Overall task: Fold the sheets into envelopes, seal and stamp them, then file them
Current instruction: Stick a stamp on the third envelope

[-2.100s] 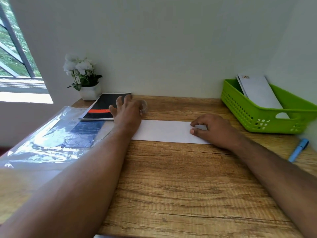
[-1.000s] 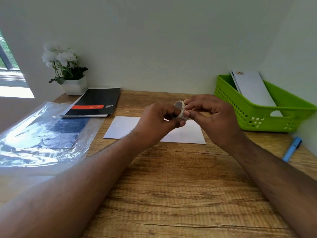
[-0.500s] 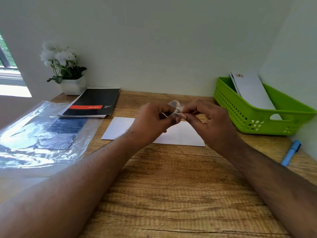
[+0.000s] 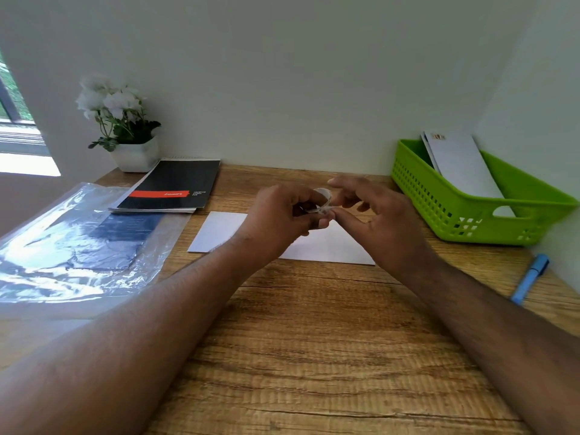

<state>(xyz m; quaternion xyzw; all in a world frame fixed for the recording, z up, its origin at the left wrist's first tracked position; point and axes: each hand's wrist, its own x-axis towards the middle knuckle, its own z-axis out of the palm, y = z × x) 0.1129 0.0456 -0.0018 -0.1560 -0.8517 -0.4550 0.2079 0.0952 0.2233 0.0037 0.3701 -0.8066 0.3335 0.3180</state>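
I saw the wooden desk (image 4: pixel 314 356) carrying everything. Left of the folded white envelope (image 4: pixel 329 246), my chosen landmark, lay a clear plastic sleeve (image 4: pixel 78 243); far right of it stood the green basket (image 4: pixel 464 215) with finished envelopes (image 4: pixel 461 161) leaning inside. Behind the envelope's left end lay a black notepad (image 4: pixel 175 186), and beyond that a potted white flower (image 4: pixel 125 133). A blue pen (image 4: pixel 530 277) lay right of the envelope. Above it, my left hand (image 4: pixel 282 221) gripped a small tape roll (image 4: pixel 323 199), while my right hand (image 4: pixel 379 224) pinched its loose end.
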